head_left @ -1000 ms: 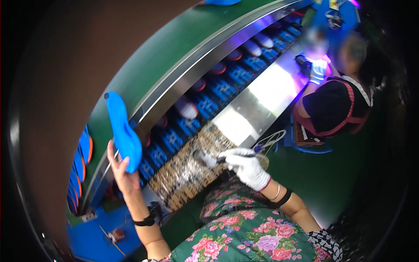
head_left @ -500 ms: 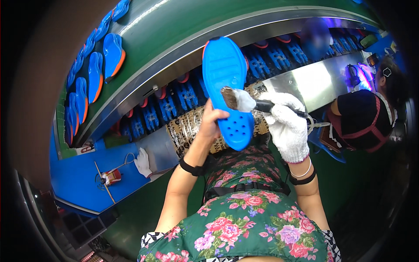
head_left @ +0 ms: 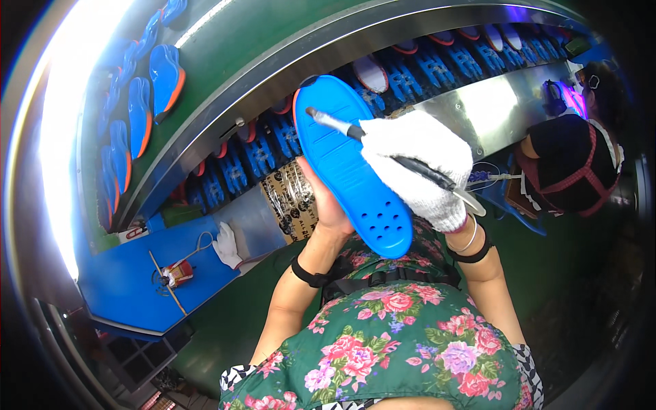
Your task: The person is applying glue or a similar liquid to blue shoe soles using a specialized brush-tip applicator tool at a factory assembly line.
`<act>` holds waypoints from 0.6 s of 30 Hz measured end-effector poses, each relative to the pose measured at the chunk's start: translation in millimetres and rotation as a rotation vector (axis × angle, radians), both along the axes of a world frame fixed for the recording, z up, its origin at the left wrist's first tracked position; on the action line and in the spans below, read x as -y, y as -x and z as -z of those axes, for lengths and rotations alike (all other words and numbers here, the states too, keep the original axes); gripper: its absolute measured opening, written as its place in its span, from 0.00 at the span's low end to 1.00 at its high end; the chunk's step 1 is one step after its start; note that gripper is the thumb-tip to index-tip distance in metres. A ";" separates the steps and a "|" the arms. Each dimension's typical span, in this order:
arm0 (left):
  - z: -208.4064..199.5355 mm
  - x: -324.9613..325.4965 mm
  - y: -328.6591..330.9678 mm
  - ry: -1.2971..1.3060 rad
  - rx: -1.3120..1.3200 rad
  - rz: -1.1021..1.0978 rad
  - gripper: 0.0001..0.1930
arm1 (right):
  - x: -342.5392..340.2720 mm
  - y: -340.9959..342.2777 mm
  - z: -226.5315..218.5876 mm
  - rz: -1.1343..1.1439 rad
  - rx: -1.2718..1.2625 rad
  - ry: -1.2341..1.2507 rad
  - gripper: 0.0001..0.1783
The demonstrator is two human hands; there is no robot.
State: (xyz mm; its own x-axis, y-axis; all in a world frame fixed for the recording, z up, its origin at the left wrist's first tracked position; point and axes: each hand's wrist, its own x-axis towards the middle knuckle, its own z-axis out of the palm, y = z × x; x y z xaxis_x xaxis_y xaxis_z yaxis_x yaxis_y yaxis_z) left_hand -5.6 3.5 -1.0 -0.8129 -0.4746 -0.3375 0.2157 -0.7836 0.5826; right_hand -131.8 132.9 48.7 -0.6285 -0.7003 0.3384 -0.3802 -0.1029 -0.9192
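Note:
A blue shoe sole [head_left: 339, 160], with ridges at its wide end and holes at the narrower end, is held up in front of my body. My bare left hand [head_left: 329, 203] grips it from beneath along its left edge, fingers mostly hidden. A white knitted glove covers my right hand [head_left: 422, 160], which is closed round the dark handle of a brush [head_left: 335, 123]. The bristle tip lies over the sole's wide end, near its upper left edge; whether it touches the surface I cannot tell.
Several blue soles with orange edges [head_left: 164, 78] lie on a green belt [head_left: 225, 51] at upper left. Below runs a row of blue parts [head_left: 434, 68]. A blue table [head_left: 130, 287] at left holds a small red container [head_left: 179, 275] and white glove [head_left: 225, 246]. A co-worker [head_left: 567, 164] sits at right.
The brush has moved from the sole's middle up and left to its wide end. The sole has tilted, its wide end now leaning left and its holed end shifted right and down.

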 end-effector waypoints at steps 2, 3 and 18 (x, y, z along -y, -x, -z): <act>-0.3 -8.6 4.0 0.043 0.022 0.013 0.50 | -2.0 6.3 5.1 -0.028 -0.157 -0.011 0.18; 6.5 -12.4 4.5 0.071 0.020 0.011 0.51 | -0.1 7.9 8.7 -0.048 -0.232 -0.011 0.19; 9.7 -10.0 5.7 0.133 0.109 0.079 0.54 | 13.1 9.0 -11.4 -0.147 -0.471 0.146 0.20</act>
